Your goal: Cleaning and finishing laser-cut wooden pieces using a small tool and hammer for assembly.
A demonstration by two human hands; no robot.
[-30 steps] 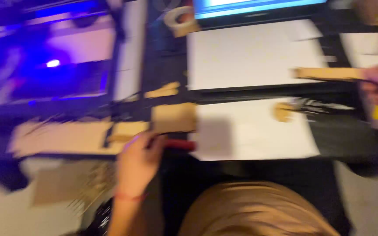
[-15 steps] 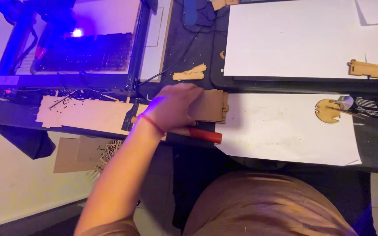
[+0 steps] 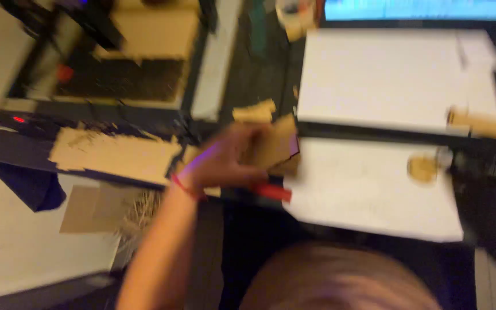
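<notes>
fingers of my left hand [image 3: 225,163] close around a thin wooden panel [image 3: 276,143] at the dark desk's [image 3: 248,74] front edge, beside white paper [image 3: 368,189]. my right hand is out of view.

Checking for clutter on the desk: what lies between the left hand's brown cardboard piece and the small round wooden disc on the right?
In the head view, only bare white paper sheet lies between the cardboard piece in the left hand and the round disc.
</notes>
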